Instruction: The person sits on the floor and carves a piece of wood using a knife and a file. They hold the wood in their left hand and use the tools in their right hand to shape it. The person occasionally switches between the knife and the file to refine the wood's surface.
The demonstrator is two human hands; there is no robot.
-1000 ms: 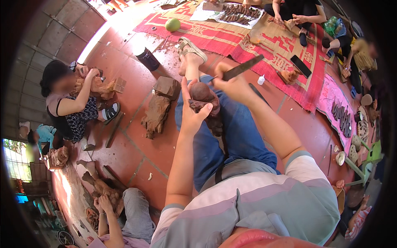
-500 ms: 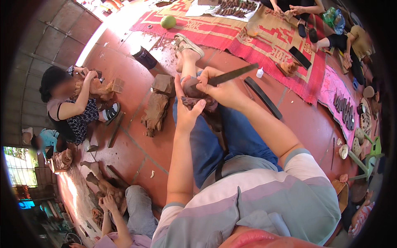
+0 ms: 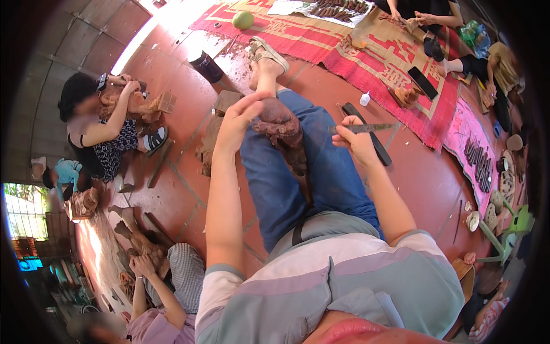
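Red tiled floor (image 3: 189, 189) bears patterned mats (image 3: 344, 51), wood chunks (image 3: 209, 143), a black cup (image 3: 207, 67)

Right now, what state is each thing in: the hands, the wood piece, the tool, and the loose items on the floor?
Left hand: gripping the carving, fingers partly raised.
Right hand: closed around the file, lifted off the carving.
Carving: resting on the person's leg, rough and dark.
File: held roughly level, clear of the wood.
Black bar: lying flat on the floor.
White bottle: upright, capped.
Green ball: lying on the red mat.
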